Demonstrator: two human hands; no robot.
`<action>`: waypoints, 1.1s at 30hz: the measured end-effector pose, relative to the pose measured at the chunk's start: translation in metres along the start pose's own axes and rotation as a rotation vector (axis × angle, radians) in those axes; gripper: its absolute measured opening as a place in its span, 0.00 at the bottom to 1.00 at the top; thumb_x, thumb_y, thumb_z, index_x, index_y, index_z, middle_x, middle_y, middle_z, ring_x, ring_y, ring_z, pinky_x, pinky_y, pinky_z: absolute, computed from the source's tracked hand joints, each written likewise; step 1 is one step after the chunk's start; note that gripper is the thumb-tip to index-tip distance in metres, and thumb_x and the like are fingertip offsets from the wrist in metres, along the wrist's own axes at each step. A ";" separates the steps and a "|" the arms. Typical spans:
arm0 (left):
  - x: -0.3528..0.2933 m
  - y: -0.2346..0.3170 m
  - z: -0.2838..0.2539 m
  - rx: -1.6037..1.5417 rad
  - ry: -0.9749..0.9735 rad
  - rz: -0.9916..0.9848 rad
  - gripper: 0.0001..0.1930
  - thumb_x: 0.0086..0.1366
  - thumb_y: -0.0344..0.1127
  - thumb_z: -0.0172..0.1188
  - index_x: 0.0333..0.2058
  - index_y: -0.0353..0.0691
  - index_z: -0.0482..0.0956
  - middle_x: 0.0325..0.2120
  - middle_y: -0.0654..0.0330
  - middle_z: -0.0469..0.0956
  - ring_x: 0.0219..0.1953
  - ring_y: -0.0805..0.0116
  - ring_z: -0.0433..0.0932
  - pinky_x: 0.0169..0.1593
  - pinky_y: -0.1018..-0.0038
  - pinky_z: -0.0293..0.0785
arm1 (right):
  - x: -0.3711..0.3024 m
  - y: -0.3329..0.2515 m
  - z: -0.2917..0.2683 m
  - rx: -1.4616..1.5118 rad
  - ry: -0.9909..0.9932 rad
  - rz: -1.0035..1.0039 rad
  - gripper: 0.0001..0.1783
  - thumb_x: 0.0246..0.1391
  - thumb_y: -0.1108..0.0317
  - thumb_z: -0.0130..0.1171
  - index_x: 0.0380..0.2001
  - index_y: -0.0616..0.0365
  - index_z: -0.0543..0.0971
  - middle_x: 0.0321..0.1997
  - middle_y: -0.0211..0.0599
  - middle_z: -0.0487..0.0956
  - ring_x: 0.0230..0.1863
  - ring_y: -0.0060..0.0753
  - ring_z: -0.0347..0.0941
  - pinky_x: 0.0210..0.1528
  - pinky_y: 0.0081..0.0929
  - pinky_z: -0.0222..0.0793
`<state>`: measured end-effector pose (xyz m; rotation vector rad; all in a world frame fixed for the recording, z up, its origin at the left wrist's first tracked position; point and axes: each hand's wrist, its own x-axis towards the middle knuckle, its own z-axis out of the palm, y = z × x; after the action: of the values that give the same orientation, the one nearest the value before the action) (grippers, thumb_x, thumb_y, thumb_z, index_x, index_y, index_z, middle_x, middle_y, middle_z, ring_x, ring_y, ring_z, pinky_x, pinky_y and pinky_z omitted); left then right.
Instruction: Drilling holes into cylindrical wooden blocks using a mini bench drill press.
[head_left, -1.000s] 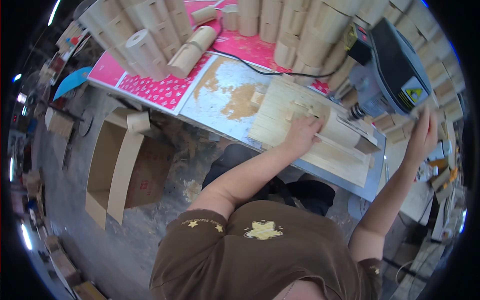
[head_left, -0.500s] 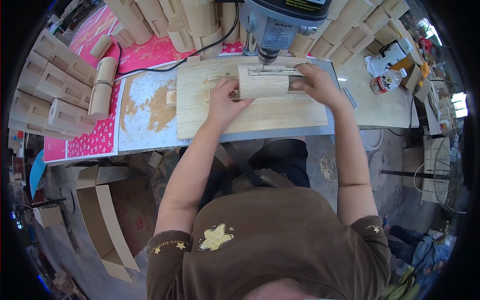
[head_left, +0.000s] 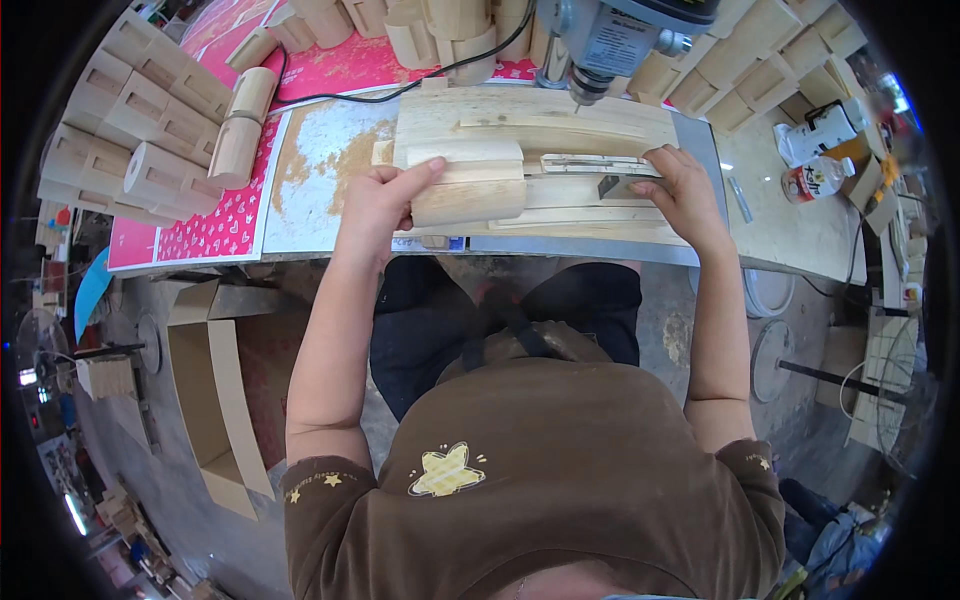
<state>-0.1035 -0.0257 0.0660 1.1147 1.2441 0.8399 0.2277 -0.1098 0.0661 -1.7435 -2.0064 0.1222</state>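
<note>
My left hand grips a pale wooden cylinder at its left end, thumb on top and the fingers partly hidden behind it. A lengthwise recess runs along the cylinder's upper side. To its right, my right hand pinches the right end of a narrow wooden template with dark marks and a grey metal plate at its underside. The cylinder and template are apart, with a small gap between them. Both are over a light wooden board. Behind them, the chuck of a bench drill hangs above the board, touching neither piece.
Slotted wooden cylinders are stacked at the left and along the back. Sawdust covers the white sheet. A black cable crosses behind the board. A plastic bottle stands at the right, and an open cardboard box sits on the floor.
My left hand has drawn the cylinder leftward and nearer me, off the template and away from the drill. The template in my right hand is now exposed. The whole view has shifted slightly.
</note>
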 end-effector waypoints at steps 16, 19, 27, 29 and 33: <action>0.005 -0.041 0.095 -0.095 -0.246 0.103 0.25 0.46 0.44 0.72 0.34 0.30 0.74 0.26 0.60 0.75 0.28 0.75 0.72 0.32 0.81 0.68 | -0.006 0.001 0.003 -0.074 0.096 -0.002 0.17 0.38 0.66 0.65 0.35 0.55 0.75 0.33 0.36 0.75 0.39 0.44 0.69 0.40 0.38 0.64; -0.004 -0.056 0.096 0.128 -0.085 0.540 0.29 0.42 0.36 0.74 0.41 0.29 0.71 0.33 0.55 0.74 0.34 0.66 0.73 0.40 0.74 0.72 | -0.010 0.002 0.001 -0.070 0.070 0.065 0.20 0.36 0.68 0.66 0.37 0.55 0.76 0.33 0.37 0.75 0.38 0.45 0.69 0.40 0.38 0.64; 0.022 -0.063 0.105 0.788 0.161 0.863 0.44 0.37 0.40 0.72 0.54 0.33 0.63 0.42 0.51 0.69 0.47 0.54 0.66 0.56 0.53 0.53 | 0.021 0.003 0.010 -0.104 0.123 0.178 0.23 0.36 0.70 0.66 0.41 0.55 0.76 0.34 0.40 0.75 0.40 0.46 0.68 0.42 0.37 0.65; 0.027 -0.061 0.102 0.832 0.178 0.845 0.43 0.38 0.41 0.72 0.54 0.33 0.63 0.41 0.51 0.69 0.47 0.54 0.66 0.57 0.52 0.53 | 0.030 0.001 0.015 -0.080 0.126 0.181 0.23 0.36 0.70 0.66 0.42 0.55 0.76 0.35 0.40 0.75 0.40 0.46 0.68 0.42 0.37 0.65; 0.036 -0.066 0.087 0.832 0.206 0.794 0.40 0.39 0.44 0.72 0.51 0.33 0.65 0.40 0.52 0.70 0.46 0.54 0.67 0.56 0.53 0.53 | 0.038 -0.010 0.027 -0.116 0.123 0.115 0.24 0.35 0.71 0.67 0.41 0.56 0.76 0.35 0.40 0.75 0.40 0.47 0.68 0.43 0.39 0.65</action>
<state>-0.0178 -0.0262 -0.0099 2.3350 1.3628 1.0543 0.2047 -0.0691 0.0575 -1.8907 -1.8588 -0.0640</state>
